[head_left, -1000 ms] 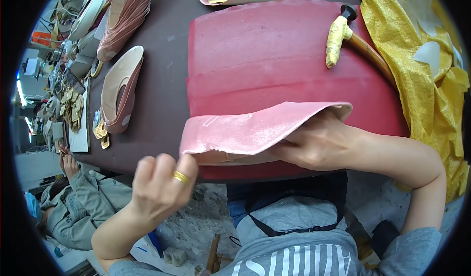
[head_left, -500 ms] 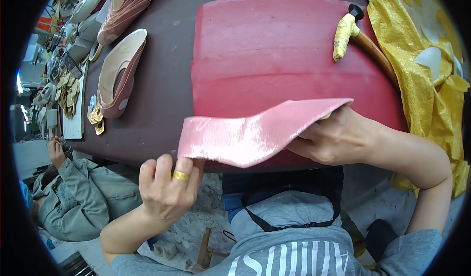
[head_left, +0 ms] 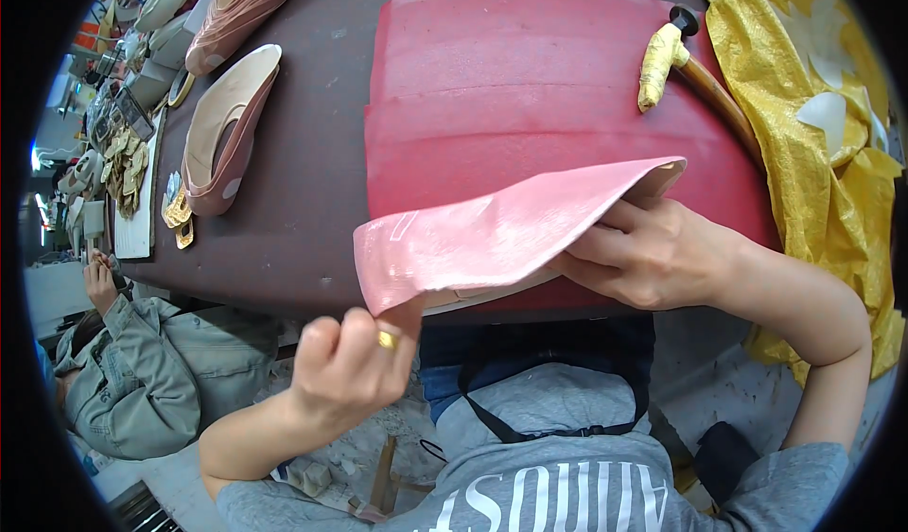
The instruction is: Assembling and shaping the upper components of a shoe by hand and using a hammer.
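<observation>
Dark brown worktable carries a red foam pad at centre. Hammer with yellow-wrapped head lies at one o'clock on the pad. Crumpled yellow sheet at two o'clock. Beige shoe upper at ten o'clock. Seated co-worker in grey-green jacket at eight o'clock.

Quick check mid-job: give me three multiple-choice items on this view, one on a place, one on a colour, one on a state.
1. Where does the hammer lie?
A. on the red mat
B. on the floor
C. in the left hand

2. What colour is the sheet in both hands?
A. green
B. pink
C. black

3. How is the right hand on the sheet?
A. flat on top
B. apart from it
C. gripping its edge

Answers: 1 A, its wrapped head rests on the red mat. 2 B, glossy pink. 3 C, fingers fold around the edge, while the left hand pinches the lower corner.
</observation>
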The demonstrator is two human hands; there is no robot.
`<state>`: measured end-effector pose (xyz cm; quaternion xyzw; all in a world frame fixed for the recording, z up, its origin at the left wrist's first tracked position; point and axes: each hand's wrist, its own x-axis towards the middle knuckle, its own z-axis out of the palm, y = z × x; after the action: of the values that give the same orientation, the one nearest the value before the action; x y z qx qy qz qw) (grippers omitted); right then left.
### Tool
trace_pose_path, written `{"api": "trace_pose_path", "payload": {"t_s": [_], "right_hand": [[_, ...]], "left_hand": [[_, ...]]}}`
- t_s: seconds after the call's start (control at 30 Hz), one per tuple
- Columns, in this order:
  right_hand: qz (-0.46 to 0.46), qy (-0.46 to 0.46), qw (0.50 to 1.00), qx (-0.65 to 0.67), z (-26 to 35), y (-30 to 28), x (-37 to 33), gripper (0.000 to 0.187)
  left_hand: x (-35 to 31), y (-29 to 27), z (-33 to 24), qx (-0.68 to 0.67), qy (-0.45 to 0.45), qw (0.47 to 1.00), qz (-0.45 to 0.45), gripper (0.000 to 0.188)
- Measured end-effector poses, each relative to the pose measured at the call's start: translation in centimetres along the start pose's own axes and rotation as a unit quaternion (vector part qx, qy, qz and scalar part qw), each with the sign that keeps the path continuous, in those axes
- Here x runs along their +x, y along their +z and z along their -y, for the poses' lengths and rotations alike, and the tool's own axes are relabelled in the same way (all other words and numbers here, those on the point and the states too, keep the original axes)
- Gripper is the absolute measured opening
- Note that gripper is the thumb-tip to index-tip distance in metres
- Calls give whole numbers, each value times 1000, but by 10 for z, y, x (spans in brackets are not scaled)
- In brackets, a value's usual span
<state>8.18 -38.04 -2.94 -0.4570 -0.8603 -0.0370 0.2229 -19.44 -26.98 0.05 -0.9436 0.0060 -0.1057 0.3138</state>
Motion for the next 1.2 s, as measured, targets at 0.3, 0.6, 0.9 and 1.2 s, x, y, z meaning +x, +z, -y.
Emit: {"api": "trace_pose_path", "payload": {"t_s": [0.3, 0.6, 0.9, 1.2], "right_hand": [[63, 12, 998, 2, -20, -22, -16, 25], [56, 88, 994, 21, -1, -21, -17, 38], [77, 197, 974, -77, 15, -12, -20, 63], [124, 207, 970, -34, 20, -28, -34, 58]], "left_hand": [[25, 16, -12, -112, -14, 993, -34, 30], [29, 18, -10, -119, 22, 990, -67, 31], [40, 6, -10, -192, -5, 981, -22, 31], [44, 22, 3, -336, -34, 939, -63, 26]]}}
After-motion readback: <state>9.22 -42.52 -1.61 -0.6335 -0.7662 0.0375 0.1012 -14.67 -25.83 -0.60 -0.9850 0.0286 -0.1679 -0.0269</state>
